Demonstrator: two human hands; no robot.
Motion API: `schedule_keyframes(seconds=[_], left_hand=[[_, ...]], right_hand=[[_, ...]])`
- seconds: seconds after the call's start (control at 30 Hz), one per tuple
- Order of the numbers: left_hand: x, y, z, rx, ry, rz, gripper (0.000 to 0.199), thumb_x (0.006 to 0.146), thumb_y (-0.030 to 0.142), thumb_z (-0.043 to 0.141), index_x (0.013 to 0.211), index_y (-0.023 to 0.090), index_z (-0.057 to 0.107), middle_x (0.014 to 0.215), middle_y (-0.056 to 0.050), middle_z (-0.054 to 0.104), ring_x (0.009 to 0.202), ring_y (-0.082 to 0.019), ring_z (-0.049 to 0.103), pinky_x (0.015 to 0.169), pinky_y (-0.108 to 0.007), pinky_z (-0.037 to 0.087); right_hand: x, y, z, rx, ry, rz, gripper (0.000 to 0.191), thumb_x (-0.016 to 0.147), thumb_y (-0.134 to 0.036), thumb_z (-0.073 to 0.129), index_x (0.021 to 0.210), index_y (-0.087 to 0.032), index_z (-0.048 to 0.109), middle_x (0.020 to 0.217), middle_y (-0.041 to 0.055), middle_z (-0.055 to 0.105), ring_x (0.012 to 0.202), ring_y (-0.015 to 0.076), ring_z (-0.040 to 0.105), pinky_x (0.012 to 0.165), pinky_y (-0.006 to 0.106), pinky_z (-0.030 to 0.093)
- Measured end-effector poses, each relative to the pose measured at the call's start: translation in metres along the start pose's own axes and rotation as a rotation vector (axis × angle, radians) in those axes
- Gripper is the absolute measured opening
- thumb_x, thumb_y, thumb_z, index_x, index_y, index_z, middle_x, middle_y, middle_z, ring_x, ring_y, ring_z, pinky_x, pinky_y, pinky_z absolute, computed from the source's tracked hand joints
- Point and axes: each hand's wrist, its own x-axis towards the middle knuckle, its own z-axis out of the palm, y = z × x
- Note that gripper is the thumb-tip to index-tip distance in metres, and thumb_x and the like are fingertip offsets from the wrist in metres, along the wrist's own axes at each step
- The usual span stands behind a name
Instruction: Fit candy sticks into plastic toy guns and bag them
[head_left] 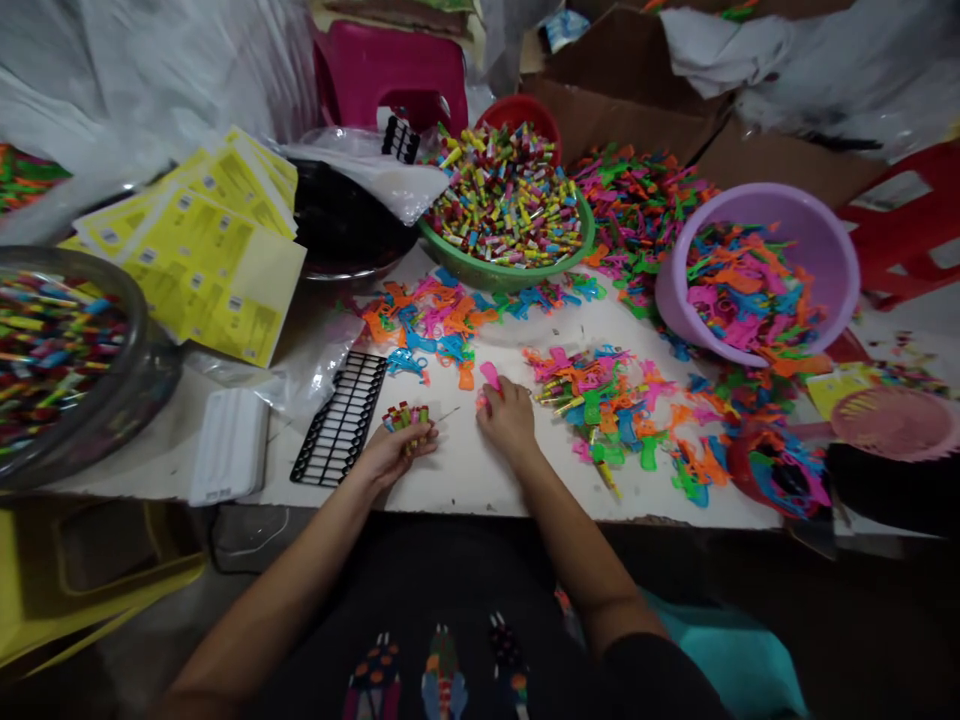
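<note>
Dark clothing bears 3 motifs; left hand grips bright tubes, right hand pinches, seemingly, a pink toy gun.

A single view, worn on the head, looks out from above the person's own torso at six o'clock; it faces forward and steeply down over the bench, with the hands near mid-picture and the forearms entering from seven and five; its wide framing takes in a yellow stool at eight, a lilac basin at two and, farther off, a magenta chair at eleven.
</note>
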Motion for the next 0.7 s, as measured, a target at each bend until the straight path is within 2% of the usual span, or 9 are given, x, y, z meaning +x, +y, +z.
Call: schedule_keyframes(seconds=[0.07,0.17,0.23,0.3,0.37,0.47,0.6,0.7], left_hand=[[0.003,-0.004,0.006,0.019,-0.008,0.036,0.018,0.058,0.008,0.069,0.075,0.01,0.06,0.07,-0.002,0.063,0.061,-0.013,0.062,0.052,-0.024,0.054],[0.005,-0.012,0.02,0.031,-0.072,0.058,0.026,0.056,0.012,0.072,0.079,0.01,0.062,0.072,-0.003,0.064,0.066,-0.015,0.063,0.057,-0.026,0.055],[0.002,-0.017,0.03,0.04,-0.143,0.032,0.032,0.054,0.015,0.074,0.084,0.01,0.062,0.076,-0.005,0.066,0.072,-0.017,0.064,0.061,-0.029,0.054],[-0.002,-0.02,0.038,0.057,-0.206,0.02,0.035,0.053,0.017,0.075,0.085,0.01,0.063,0.078,-0.007,0.067,0.072,-0.017,0.064,0.064,-0.029,0.053],[-0.007,-0.022,0.043,0.079,-0.223,0.054,0.034,0.053,0.02,0.076,0.082,0.009,0.064,0.077,-0.008,0.067,0.068,-0.016,0.063,0.064,-0.028,0.053],[-0.014,-0.021,0.045,0.104,-0.178,0.152,0.034,0.054,0.024,0.076,0.081,0.009,0.064,0.077,-0.007,0.067,0.067,-0.016,0.063,0.063,-0.028,0.052],[-0.018,-0.017,0.043,0.087,-0.125,0.246,0.034,0.054,0.025,0.075,0.083,0.01,0.064,0.078,-0.006,0.067,0.07,-0.017,0.063,0.063,-0.029,0.053],[-0.019,-0.015,0.043,0.051,-0.123,0.255,0.034,0.055,0.024,0.075,0.085,0.011,0.063,0.08,-0.006,0.067,0.072,-0.018,0.064,0.063,-0.029,0.053]], right_hand=[[-0.024,0.003,-0.002,0.231,0.069,0.017,0.038,0.076,-0.025,0.046,0.111,-0.015,0.056,0.12,0.0132,0.051,0.106,0.0233,0.046,0.091,0.038,0.037],[-0.047,0.001,-0.005,0.733,0.188,0.205,0.031,0.079,-0.03,0.043,0.103,-0.017,0.058,0.101,0.009,0.061,0.09,0.018,0.057,0.077,0.032,0.046],[-0.053,-0.006,-0.006,1.03,0.161,0.34,0.026,0.081,-0.036,0.043,0.092,-0.019,0.06,0.081,0.004,0.064,0.069,0.0146,0.059,0.064,0.029,0.048],[-0.052,-0.015,-0.007,1.23,0.05,0.383,0.024,0.079,-0.04,0.047,0.082,-0.019,0.06,0.063,-0.0005,0.061,0.055,0.0121,0.055,0.057,0.027,0.046],[-0.048,-0.023,-0.009,1.338,-0.022,0.384,0.023,0.076,-0.041,0.052,0.076,-0.019,0.059,0.055,-0.0031,0.057,0.051,0.0106,0.052,0.055,0.025,0.045],[-0.043,-0.031,-0.011,1.405,0.013,0.402,0.021,0.073,-0.039,0.056,0.075,-0.018,0.059,0.053,-0.0049,0.054,0.05,0.0083,0.049,0.053,0.022,0.043],[-0.042,-0.031,-0.009,1.511,0.149,0.435,0.023,0.072,-0.036,0.057,0.089,-0.019,0.06,0.065,-0.0033,0.059,0.053,0.0078,0.051,0.056,0.023,0.043],[-0.047,-0.028,-0.005,1.63,0.16,0.385,0.028,0.073,-0.034,0.055,0.096,-0.02,0.06,0.08,0.0011,0.064,0.062,0.011,0.056,0.061,0.027,0.046]])
